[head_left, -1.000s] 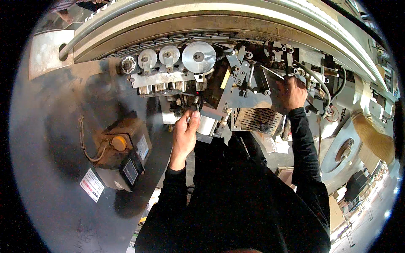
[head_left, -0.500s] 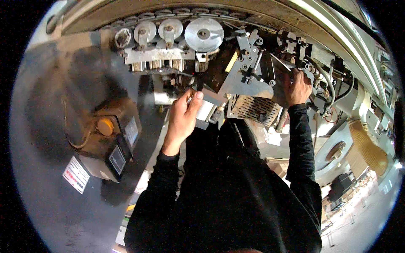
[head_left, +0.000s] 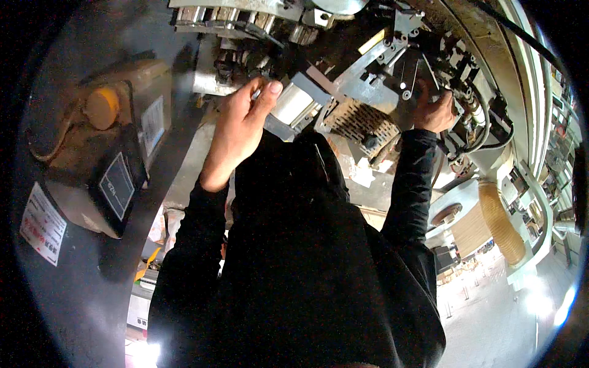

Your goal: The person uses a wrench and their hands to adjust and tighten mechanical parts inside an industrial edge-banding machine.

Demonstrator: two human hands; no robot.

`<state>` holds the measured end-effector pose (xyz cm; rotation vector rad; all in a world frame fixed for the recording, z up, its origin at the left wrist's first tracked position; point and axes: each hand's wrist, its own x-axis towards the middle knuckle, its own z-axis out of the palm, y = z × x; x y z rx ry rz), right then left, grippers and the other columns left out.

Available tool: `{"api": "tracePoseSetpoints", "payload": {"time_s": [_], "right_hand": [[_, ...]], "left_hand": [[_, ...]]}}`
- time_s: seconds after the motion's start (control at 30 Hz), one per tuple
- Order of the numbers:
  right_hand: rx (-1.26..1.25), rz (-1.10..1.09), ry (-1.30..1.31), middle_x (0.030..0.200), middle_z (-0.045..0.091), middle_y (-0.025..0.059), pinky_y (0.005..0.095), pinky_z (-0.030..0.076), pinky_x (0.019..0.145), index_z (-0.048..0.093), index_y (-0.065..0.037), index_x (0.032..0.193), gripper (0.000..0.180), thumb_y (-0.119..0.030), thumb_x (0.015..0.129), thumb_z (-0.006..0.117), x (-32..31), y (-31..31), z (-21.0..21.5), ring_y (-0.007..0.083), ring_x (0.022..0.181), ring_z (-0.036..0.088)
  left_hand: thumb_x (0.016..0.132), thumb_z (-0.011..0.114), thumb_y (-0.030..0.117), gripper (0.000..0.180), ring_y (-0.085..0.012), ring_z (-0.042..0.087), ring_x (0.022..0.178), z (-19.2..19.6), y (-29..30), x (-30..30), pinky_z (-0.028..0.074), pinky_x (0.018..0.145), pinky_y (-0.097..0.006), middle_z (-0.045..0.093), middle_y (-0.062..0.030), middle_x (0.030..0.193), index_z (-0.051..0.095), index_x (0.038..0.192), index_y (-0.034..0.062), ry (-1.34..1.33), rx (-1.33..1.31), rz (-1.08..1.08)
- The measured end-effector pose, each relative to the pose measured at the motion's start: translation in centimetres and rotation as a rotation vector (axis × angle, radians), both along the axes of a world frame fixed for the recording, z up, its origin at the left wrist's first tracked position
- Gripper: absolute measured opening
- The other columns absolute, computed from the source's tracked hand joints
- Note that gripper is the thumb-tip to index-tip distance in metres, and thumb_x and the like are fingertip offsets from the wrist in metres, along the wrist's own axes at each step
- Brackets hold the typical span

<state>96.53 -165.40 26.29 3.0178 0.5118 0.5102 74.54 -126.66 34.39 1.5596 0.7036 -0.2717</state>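
My left hand [head_left: 239, 126] is beside a silver block with grey end plates [head_left: 293, 105]. Its fingers are curled and its thumb lies over them; whatever they hold is hidden. To the right, my right hand [head_left: 434, 115] reaches in among the dark parts of the machine, fingers bent, their tips partly lost in shadow. Between the hands are a flat metal bracket [head_left: 374, 92] with rods and bolts, and a slotted metal plate [head_left: 356, 126] with a dark knob on it.
On the left stands a brown, dusty box with an orange knob [head_left: 101, 108] and a cable. Metal rollers [head_left: 224, 16] line the far side. Hoses [head_left: 488, 132] run right of my right hand, above a ribbed yellowish duct [head_left: 500, 221] and a pale round reel [head_left: 451, 205].
The whole view has shifted: the far rollers have slid up, mostly out of the picture, and the box moved left. Both hands remain at about the same machine parts.
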Motion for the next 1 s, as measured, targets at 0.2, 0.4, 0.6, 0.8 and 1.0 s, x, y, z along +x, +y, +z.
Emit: {"api": "tracePoseSetpoints", "payload": {"time_s": [0.2,0.4,0.6,0.8,1.0], "right_hand": [[0.097,0.124,0.318,0.117,0.069,0.0145,0.0462,0.057,0.081,0.06,-0.008,0.129,0.054,-0.039,0.088,0.078,-0.1,-1.6,2.4,0.0386,0.098,0.071],[-0.07,-0.24,0.106,0.11,0.071,0.0171,0.052,0.052,0.082,0.063,-0.007,0.122,0.084,-0.069,0.07,0.084,-0.2,2.6,0.7,0.0392,0.099,0.07],[-0.034,-0.048,0.034,0.104,0.071,0.0183,0.0511,0.047,0.085,0.064,-0.005,0.121,0.067,-0.06,0.084,0.078,-0.4,-1.7,0.1,0.0405,0.098,0.067],[-0.112,0.027,-0.001,0.107,0.069,0.017,0.0496,0.046,0.089,0.067,-0.006,0.119,0.061,-0.054,0.084,0.08,-1.6,-4.3,-0.2,0.0403,0.098,0.064],[-0.048,-0.035,-0.095,0.098,0.071,0.013,0.0504,0.051,0.079,0.072,-0.007,0.106,0.066,-0.063,0.075,0.083,0.2,1.5,-0.8,0.0381,0.089,0.069]], "left_hand": [[0.108,0.057,0.046,0.048,-0.0092,0.044,0.07,-0.3,0.9,-1.5,0.04,0.063,-0.029,0.05,0.0001,0.072,0.062,0.095,0.0007,-0.054,-0.02,0.068],[0.109,0.058,0.042,0.045,-0.0069,0.039,0.069,-1.5,1.0,-2.8,0.036,0.061,-0.027,0.044,0.003,0.071,0.056,0.088,0.0018,-0.049,-0.054,0.09],[0.109,0.058,0.04,0.042,-0.0061,0.039,0.07,-1.2,1.4,-3.3,0.035,0.061,-0.025,0.045,0.0043,0.074,0.058,0.091,0.0022,-0.081,-0.098,0.116],[0.108,0.059,0.042,0.041,-0.0053,0.04,0.068,-1.5,2.4,-4.2,0.034,0.061,-0.024,0.048,0.0051,0.075,0.06,0.093,0.0035,-0.057,-0.083,0.155],[0.108,0.058,0.045,0.045,-0.0062,0.041,0.067,-1.6,2.0,-3.8,0.036,0.062,-0.025,0.048,0.0038,0.072,0.059,0.09,0.0036,-0.061,-0.1,0.14]]}}
